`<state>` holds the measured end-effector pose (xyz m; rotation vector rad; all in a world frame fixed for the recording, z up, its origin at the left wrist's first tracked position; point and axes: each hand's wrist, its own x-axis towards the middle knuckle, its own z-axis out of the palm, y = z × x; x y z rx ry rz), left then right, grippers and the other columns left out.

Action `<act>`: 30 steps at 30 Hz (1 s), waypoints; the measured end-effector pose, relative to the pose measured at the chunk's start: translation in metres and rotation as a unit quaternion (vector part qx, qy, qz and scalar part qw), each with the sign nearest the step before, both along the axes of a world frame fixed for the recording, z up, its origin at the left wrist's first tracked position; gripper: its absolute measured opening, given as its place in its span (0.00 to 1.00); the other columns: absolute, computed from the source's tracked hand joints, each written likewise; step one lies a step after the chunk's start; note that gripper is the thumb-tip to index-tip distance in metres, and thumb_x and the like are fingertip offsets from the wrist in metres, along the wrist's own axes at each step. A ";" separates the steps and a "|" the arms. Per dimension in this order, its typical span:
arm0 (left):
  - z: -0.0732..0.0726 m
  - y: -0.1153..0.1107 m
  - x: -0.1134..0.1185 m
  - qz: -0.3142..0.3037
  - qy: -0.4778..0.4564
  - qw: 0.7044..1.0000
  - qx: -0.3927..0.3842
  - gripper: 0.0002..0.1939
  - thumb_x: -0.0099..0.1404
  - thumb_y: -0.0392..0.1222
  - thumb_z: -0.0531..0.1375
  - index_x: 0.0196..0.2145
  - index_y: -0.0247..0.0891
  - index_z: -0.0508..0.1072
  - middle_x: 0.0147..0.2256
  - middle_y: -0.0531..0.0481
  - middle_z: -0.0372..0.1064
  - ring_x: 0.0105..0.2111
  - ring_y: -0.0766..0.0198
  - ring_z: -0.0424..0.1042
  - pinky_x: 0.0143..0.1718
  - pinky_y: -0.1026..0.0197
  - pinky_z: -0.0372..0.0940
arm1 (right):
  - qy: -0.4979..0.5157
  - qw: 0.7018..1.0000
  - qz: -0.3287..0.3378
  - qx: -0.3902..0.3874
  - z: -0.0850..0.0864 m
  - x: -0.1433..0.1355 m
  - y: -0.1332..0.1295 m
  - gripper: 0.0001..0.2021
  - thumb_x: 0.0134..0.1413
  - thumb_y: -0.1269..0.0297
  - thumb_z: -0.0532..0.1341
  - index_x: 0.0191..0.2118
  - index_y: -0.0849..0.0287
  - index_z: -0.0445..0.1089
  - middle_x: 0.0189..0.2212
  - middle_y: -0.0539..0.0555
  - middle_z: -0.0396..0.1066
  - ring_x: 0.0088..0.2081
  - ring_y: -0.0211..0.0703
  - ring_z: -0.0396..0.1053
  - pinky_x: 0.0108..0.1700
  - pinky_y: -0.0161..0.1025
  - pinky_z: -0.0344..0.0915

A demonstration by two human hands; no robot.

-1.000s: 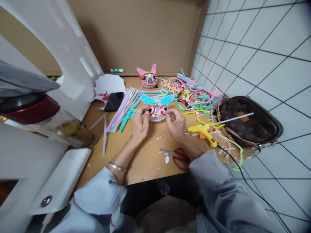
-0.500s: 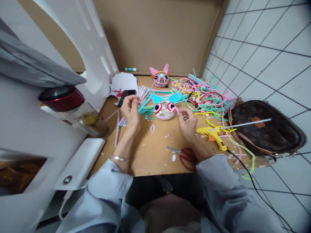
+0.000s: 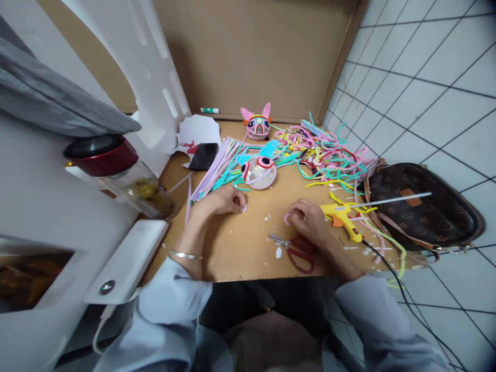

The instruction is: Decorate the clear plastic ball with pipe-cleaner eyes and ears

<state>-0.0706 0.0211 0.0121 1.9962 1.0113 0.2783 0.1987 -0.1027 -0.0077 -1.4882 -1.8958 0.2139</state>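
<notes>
My left hand [image 3: 229,200] is closed low over the table, its fingertips pinched on a small pale pink pipe-cleaner loop [image 3: 244,207], partly hidden by the fingers. A curved pink pipe-cleaner piece [image 3: 287,218] sticks out from the pinched fingers of my right hand [image 3: 307,217]. Beyond and between both hands, touched by neither, rests a clear ball [image 3: 260,175] with pink-and-red ringed eyes and two blue ears, tilted to one side. Near my right wrist lie the red-handled scissors [image 3: 300,258]. A yellow glue gun [image 3: 343,213] is just to the right of that hand.
A finished-looking pink-eared ball figure [image 3: 258,126] stands at the back. Pipe cleaners [image 3: 325,150] are heaped at the back right, with straight ones [image 3: 217,168] left. Around them are a black phone [image 3: 204,156], a glass bottle [image 3: 143,191], a white power bank [image 3: 127,263] and a brown bag [image 3: 422,206].
Both hands have come down toward me, the left onto the pink loop that lay on the table. My right hand has left the ball with a pink piece, and the ball has tilted.
</notes>
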 end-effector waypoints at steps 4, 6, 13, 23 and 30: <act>-0.003 -0.001 0.005 -0.004 -0.004 0.999 0.034 0.02 0.45 0.36 0.65 0.20 0.42 0.78 0.20 0.56 0.72 0.22 0.65 0.66 0.26 0.65 0.57 | -0.131 0.991 -0.001 0.030 0.013 0.006 -0.011 0.05 0.55 0.68 0.62 0.32 0.57 0.76 0.34 0.57 0.73 0.38 0.49 0.69 0.41 0.43 0.62; 0.001 -0.004 0.006 -0.011 -0.016 0.999 0.037 0.01 0.46 0.37 0.66 0.19 0.41 0.77 0.20 0.55 0.72 0.23 0.65 0.66 0.26 0.65 0.57 | -0.129 0.989 -0.020 0.064 0.031 0.001 -0.009 0.02 0.55 0.65 0.64 0.32 0.56 0.73 0.36 0.58 0.72 0.41 0.51 0.68 0.42 0.44 0.62; 0.030 -0.021 0.010 0.011 -0.219 0.976 0.000 0.16 0.57 0.55 0.67 0.30 0.37 0.77 0.27 0.51 0.73 0.26 0.65 0.68 0.30 0.63 0.62 | 0.065 0.997 0.012 0.051 0.078 -0.023 0.036 0.10 0.59 0.62 0.59 0.27 0.56 0.65 0.22 0.47 0.66 0.26 0.39 0.62 0.31 0.37 0.57; 0.025 -0.011 0.029 0.176 -0.435 0.881 -0.053 0.23 0.48 0.58 0.73 0.27 0.36 0.74 0.22 0.53 0.68 0.21 0.70 0.63 0.24 0.65 0.59 | 0.167 0.978 0.110 0.066 0.070 -0.051 0.088 0.09 0.57 0.64 0.60 0.36 0.57 0.79 0.36 0.54 0.79 0.39 0.45 0.75 0.43 0.41 0.68; 0.023 -0.015 0.033 0.160 -0.431 0.887 -0.050 0.22 0.51 0.58 0.72 0.29 0.36 0.74 0.22 0.54 0.68 0.22 0.70 0.63 0.25 0.65 0.60 | 0.233 0.965 0.117 -0.028 0.063 -0.072 0.085 0.07 0.51 0.63 0.64 0.29 0.59 0.78 0.26 0.51 0.77 0.27 0.41 0.72 0.33 0.37 0.67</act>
